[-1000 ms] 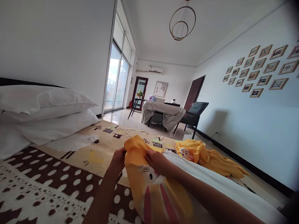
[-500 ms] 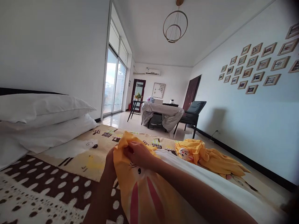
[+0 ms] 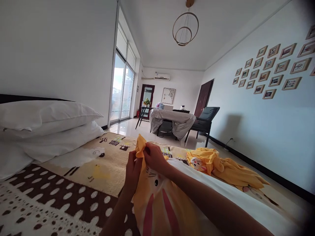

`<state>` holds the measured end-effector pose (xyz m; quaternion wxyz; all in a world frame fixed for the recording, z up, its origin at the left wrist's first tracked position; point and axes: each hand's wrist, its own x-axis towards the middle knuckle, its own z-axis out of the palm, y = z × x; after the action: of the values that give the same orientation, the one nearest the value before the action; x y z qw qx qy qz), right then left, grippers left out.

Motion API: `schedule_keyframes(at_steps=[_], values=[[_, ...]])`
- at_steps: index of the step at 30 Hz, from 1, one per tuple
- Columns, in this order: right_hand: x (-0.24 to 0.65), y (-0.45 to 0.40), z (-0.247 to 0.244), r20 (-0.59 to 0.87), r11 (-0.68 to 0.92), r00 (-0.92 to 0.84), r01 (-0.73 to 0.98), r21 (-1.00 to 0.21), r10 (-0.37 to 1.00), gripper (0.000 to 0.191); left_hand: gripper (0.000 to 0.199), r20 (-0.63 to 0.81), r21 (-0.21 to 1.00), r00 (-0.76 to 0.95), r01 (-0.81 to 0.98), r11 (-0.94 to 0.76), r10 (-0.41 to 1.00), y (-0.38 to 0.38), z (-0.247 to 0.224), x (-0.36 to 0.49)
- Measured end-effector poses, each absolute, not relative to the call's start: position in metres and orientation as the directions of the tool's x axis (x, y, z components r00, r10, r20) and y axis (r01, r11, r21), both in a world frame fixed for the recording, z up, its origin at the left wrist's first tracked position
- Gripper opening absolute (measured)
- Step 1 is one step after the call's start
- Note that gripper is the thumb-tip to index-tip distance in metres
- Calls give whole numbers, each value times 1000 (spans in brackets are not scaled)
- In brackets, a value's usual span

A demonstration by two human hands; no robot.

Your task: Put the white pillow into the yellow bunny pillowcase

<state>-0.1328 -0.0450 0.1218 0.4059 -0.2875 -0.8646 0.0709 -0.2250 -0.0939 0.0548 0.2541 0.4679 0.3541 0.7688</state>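
Both my hands grip a yellow cloth [image 3: 159,203] printed with an upside-down rabbit face and long pink ears. My left hand [image 3: 133,166] holds the far left edge, its fingers closed on the fabric. Right beside it, my right hand [image 3: 155,157] pinches the same gathered part, and a yellow tip sticks up between the two. My right forearm crosses over the cloth and hides part of it. Next to that forearm lies a long white padded piece [image 3: 221,186]; whether it reaches inside the cloth I cannot tell.
Another yellow rabbit-print cloth [image 3: 214,164] lies crumpled to the right. White pillows [image 3: 56,131] are stacked at the left on a patterned brown and cream blanket [image 3: 81,183]. Beyond the bed stand a covered table [image 3: 172,114] and a black chair [image 3: 205,119].
Both hands have moved a little right with the cloth edge. They have come closer together, and the edge is now bunched into an upright tip. My view has shifted slightly.
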Motion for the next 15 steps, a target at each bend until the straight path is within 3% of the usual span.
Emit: schedule_keyframes(at_steps=[3,6,11,15], values=[[-130,-42,121,665,831,-508,427,-357,547,15,27,558,822,-406,150,-550,723,-101,61,-222],[-129,-41,120,640,839,-547,413,-354,540,18,26,570,820,-407,223,-528,713,-101,60,-225],[-125,-56,125,660,801,-480,488,-346,578,15,29,444,830,-452,-117,-546,773,-99,62,-233],[-124,-80,125,620,795,-550,567,-215,559,27,27,387,805,-462,-253,-537,798,-100,66,-237]])
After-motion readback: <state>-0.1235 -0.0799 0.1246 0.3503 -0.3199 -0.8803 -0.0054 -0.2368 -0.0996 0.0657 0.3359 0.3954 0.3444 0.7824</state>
